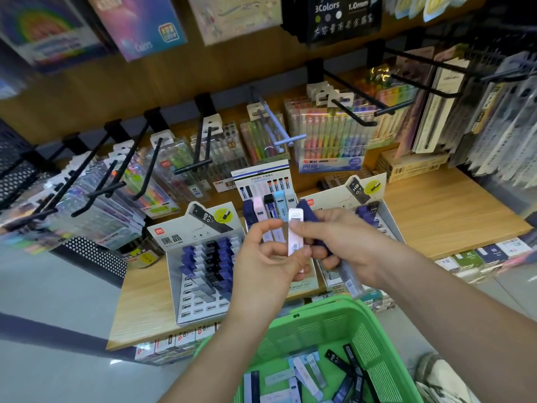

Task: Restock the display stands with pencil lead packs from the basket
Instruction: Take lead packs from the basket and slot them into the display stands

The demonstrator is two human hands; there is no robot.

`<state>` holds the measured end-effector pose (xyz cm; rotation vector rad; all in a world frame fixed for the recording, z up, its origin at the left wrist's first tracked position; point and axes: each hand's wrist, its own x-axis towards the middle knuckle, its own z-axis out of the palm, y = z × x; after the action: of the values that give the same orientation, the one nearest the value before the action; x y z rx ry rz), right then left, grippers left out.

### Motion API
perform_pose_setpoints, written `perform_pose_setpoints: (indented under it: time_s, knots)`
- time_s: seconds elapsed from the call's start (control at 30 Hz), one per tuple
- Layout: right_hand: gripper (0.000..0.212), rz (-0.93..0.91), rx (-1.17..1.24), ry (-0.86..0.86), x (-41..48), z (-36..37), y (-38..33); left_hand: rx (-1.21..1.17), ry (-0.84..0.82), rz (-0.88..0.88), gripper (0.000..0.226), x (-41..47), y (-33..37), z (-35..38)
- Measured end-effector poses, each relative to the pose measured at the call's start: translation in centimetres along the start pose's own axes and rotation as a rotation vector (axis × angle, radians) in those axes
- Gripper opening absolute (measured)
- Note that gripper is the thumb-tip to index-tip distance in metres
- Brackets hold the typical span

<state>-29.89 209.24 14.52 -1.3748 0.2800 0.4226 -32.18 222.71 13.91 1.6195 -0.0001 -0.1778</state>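
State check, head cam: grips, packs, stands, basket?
Left grip: pinches white pack.
Right grip: holds navy packs and clear pack, fingertips on white pack.
White pack: upright, off the stands.
Left stand: partly filled, lower slots empty.
Green basket: loose packs inside.

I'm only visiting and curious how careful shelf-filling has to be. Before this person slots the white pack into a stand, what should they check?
1. Grip: the left hand pinches the white pack at its lower end; ok.
2. Other load: the right hand grips a dark blue pack and clear packs; ok.
3. Free slots: the left stand has empty lower rows; ok.
4. Matching stand: the middle stand holds pale packs, but the labels are too small to read; cannot tell.
5. Stock: spare packs lie in the basket; ok.
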Motion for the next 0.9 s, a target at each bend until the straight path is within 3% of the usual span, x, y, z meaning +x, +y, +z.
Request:
perform_pose_setpoints:
  time_s: [0.1,0.2,0.3,0.43,0.5,0.57,0.67,0.73,0.9]
  knots:
    - [0.006,0.056,0.121,-0.035,0.2,-0.3,0.4,-0.01,-0.063,-0.03,0.036,0.0,-0.5,-0.6]
    - [0.016,0.133,0.201,-0.151,0.3,-1.1,0.4,-0.085,-0.087,-0.056,0.035,0.8,-0.7,-2.6]
    - [0.006,0.224,0.139,-0.354,-0.2,-1.2,0.4,-0.117,-0.223,-0.071,0.037,1.6,-0.7,-4.3]
    - [0.021,0.252,0.032,-0.467,-0.3,-1.2,0.6,-0.114,-0.285,-0.059,0.027,1.9,-0.7,-5.0]
    - [0.029,0.268,-0.049,-0.405,-0.2,-1.0,0.7,-0.099,-0.285,-0.048,0.023,2.1,-0.9,-5.3]
    - [0.029,0.28,-0.069,-0.23,0.0,-0.9,0.6,-0.082,-0.238,-0.041,0.02,2.5,-1.0,-5.6]
    - [0.026,0.234,0.035,0.076,0.7,-1.7,0.4,-0.101,-0.031,-0.038,0.013,3.6,-1.2,-6.3]
    - [0.028,0.187,0.119,0.205,1.0,-2.6,0.1,0.031,0.082,0.001,0.011,4.6,-1.4,-6.7]
    - [0.02,0.119,0.156,0.258,0.7,-2.8,0.0,0.447,0.275,0.127,0.017,7.5,-2.6,-7.0]
